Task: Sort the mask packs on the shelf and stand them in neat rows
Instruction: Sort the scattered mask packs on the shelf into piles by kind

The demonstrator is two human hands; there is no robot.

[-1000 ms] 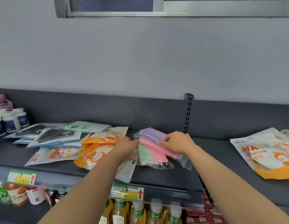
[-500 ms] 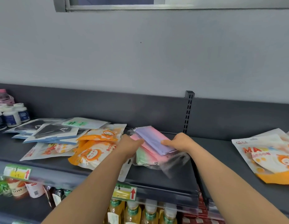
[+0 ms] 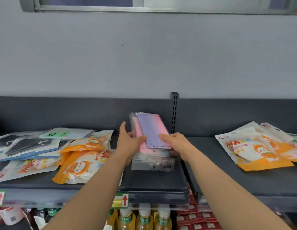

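Clear packs of pastel masks (image 3: pixel 150 130), purple on top and pink beneath, are tilted up off the dark shelf (image 3: pixel 154 180) near its back wall. My left hand (image 3: pixel 129 143) grips their left edge, thumb across the front. My right hand (image 3: pixel 176 143) holds the lower right corner, thumb on the purple pack. Orange-and-white mask packs (image 3: pixel 81 161) lie flat in a loose heap to the left, with dark blue-edged packs (image 3: pixel 31 146) and a green-labelled pack (image 3: pixel 64 134) behind them. More orange packs (image 3: pixel 257 146) lie flat on the right shelf section.
A slotted upright post (image 3: pixel 174 112) stands just behind the held packs, between the two shelf sections. Price tags with red arrows (image 3: pixel 122 200) line the shelf's front edge. Drink bottles (image 3: pixel 144 218) and red boxes (image 3: pixel 199 219) fill the lower shelf.
Both hands have lifted the pastel packs from lying flat to a steep upward tilt and turned them lengthwise toward the back wall. The view has moved closer.
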